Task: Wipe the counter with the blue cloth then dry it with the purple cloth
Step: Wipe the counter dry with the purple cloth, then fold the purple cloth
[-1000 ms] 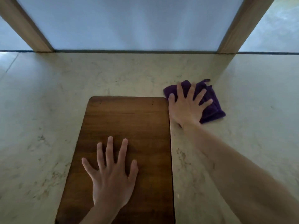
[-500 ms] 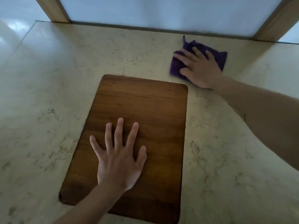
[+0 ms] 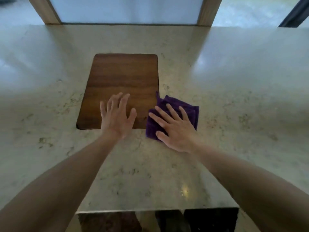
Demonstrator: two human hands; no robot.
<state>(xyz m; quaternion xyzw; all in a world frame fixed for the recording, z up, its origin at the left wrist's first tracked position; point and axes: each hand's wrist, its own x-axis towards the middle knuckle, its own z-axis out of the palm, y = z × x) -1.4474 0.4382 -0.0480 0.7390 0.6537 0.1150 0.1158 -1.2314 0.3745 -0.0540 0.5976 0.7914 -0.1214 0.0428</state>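
A folded purple cloth point(image 3: 187, 108) lies flat on the pale marble counter point(image 3: 234, 91), just right of a wooden board's near right corner. My right hand point(image 3: 175, 129) presses on the cloth with fingers spread, palm covering its near half. My left hand point(image 3: 117, 114) rests flat, fingers apart, on the near edge of the brown wooden board point(image 3: 123, 77). No blue cloth is in view.
The counter's near edge point(image 3: 157, 209) runs across the bottom, with dark space below it. Two wooden posts point(image 3: 45, 10) point(image 3: 209, 10) and a pale panel stand along the far edge. Bare marble stretches left and right of the board.
My right hand has dragged the purple cloth from the far edge of the counter back toward me, beside the board's near right corner. The left hand stays on the board. The view has pulled back.
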